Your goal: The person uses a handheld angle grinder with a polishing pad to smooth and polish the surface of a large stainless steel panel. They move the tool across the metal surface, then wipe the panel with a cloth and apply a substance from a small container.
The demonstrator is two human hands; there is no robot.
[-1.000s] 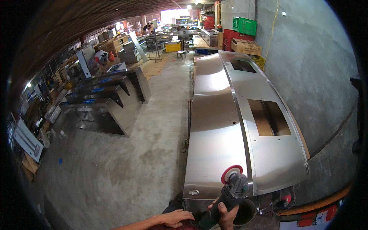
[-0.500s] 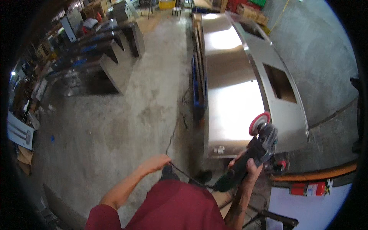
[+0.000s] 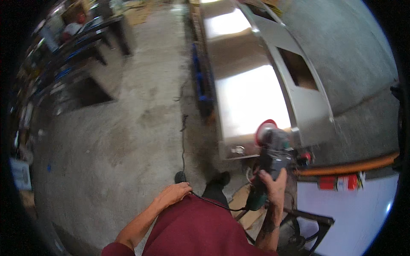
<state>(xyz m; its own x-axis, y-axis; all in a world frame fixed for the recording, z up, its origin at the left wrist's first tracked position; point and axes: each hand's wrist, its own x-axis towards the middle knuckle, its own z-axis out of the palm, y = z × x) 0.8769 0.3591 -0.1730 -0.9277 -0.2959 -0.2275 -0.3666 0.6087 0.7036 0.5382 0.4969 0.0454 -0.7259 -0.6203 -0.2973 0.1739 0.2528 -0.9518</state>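
Note:
My right hand (image 3: 274, 185) is wrapped round the dark body of an angle grinder (image 3: 275, 160). The grinder's red-rimmed disc (image 3: 265, 126) points away from me, over the near end of a shiny sheet-metal panel (image 3: 245, 91); whether it touches the metal I cannot tell. A black power cord (image 3: 215, 204) runs from the grinder's rear across the front of my dark red shirt. My left hand (image 3: 174, 193) is closed on that cord near my waist, and the rest of the cord trails away over the floor.
Beside the panel lies a second metal panel (image 3: 305, 100) with rectangular cut-outs. Dark metal frames (image 3: 81, 91) stand at left. To the right are an orange strip (image 3: 350, 164), a red fire extinguisher (image 3: 339, 182) and a white board (image 3: 346, 213). Near my right forearm is a black metal stand (image 3: 314, 217).
The view has shifted, so the panels and floor sit further left and higher. The grinder has moved nearer the panel's near edge, still in my right hand. My left hand keeps the cord.

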